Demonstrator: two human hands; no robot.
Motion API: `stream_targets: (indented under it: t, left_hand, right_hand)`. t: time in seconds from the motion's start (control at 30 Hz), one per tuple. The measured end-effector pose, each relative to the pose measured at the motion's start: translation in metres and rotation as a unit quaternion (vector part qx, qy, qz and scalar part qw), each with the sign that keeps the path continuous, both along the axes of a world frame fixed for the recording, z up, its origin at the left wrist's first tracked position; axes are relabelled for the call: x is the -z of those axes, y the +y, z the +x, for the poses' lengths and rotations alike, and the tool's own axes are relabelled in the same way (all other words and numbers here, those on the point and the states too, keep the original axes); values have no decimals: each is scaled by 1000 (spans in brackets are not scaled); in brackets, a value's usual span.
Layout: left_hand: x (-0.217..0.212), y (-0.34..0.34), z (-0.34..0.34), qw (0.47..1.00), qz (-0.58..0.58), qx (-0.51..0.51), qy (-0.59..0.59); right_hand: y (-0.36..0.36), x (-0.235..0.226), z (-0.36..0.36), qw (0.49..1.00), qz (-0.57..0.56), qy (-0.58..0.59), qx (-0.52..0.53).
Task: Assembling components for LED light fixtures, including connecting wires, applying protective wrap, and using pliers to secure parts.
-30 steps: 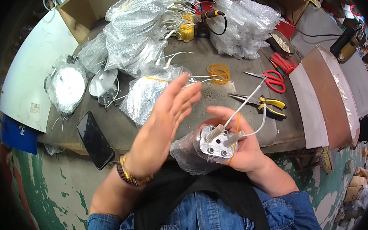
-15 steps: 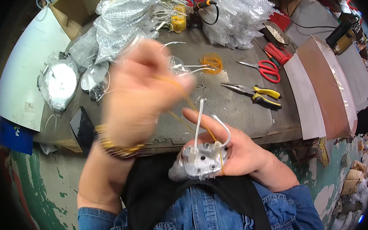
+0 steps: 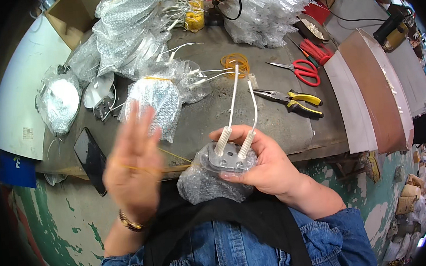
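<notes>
Desk [image 3: 271, 124] edge crowded with bubble-wrapped bundles [image 3: 155, 100]. Right hand [image 3: 264, 166] grips metal part [image 3: 226, 157], 2 white leads upright, held over lap. Left hand [image 3: 135, 169] open, blurred, rubber band [image 3: 142, 167] stretched across fingers: band may snap or slip; loose wrap may drop.

Crinkly clear bubble wrap [image 3: 204, 184] — matt grey workbench [image 3: 271, 124]
</notes>
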State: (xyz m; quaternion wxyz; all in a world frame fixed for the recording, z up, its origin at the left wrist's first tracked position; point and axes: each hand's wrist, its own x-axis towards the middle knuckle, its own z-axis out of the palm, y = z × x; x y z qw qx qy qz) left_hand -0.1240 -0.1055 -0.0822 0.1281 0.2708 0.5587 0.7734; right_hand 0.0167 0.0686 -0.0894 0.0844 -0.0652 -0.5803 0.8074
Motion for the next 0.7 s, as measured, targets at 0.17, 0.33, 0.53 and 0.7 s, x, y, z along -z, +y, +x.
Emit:
stream_targets:
  t: [0.17,0.33,0.53,0.7]
  left_hand:
    - [27,7,1,926,-189,261,198]
    - [20,6,4,932,-279,197,123]
    - [68,20,-36,886,-266,227,304]
    - [15,35,0,792,-409,210,403]
  right_hand:
    - [-14,11,-4,996,59,-9,-73]
    - [7,-13,13,933,314,171,47]
    - [9,-21,-10,574,704,335,250]
    - [21,-24,-16,522,799,277,112]
